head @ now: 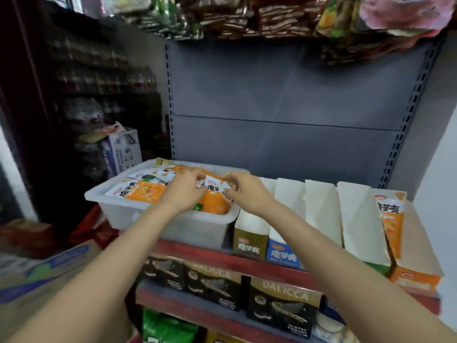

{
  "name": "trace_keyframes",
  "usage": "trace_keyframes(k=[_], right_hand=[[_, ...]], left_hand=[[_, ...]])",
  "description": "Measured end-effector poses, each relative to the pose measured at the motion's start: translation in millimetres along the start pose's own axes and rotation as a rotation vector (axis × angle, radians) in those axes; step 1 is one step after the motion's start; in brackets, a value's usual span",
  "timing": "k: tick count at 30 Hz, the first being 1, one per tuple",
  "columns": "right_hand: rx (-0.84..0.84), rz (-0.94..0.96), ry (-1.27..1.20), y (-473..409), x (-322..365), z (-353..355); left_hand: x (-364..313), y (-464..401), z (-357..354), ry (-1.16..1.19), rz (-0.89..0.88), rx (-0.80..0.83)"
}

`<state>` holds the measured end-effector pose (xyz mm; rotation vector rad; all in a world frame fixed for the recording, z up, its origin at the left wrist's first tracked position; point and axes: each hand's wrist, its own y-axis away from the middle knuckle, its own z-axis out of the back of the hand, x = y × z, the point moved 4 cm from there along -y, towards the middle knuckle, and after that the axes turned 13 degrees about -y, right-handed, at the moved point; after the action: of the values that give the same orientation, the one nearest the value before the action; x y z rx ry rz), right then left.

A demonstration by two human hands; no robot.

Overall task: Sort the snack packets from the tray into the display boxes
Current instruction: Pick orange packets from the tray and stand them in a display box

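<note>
Both hands have a grip on the same orange-and-white foil snack packet [214, 194]: left hand [184, 191] pinching its left edge, right hand [243, 191] its right. It sits atop the pile in the white plastic tray [158, 216], long axis roughly near-to-far. The cardboard display boxes [321, 211] are just right, so I'd guess the right hand carries it.

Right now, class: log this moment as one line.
left hand: holds packet | right hand: holds same packet | over tray | boxes: nearly empty
</note>
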<state>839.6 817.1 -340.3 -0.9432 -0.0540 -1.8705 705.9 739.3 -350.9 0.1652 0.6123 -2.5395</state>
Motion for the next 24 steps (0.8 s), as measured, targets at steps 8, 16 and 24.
trace_keyframes(k=[8,16,24], right_hand=[[0.243,-0.314,0.152,-48.4,13.3,-65.5],[0.114,-0.205,0.202,-56.6,10.5,-77.5],[0.181,-0.199,0.157,-62.7,4.7,-88.6]], left_hand=[[65.2,-4.7,-9.6,-0.184,0.045,0.228],[69.6,1.0,-14.5,-0.216,0.091,0.115],[68.3,2.3,-13.5,-0.193,0.127,0.106]])
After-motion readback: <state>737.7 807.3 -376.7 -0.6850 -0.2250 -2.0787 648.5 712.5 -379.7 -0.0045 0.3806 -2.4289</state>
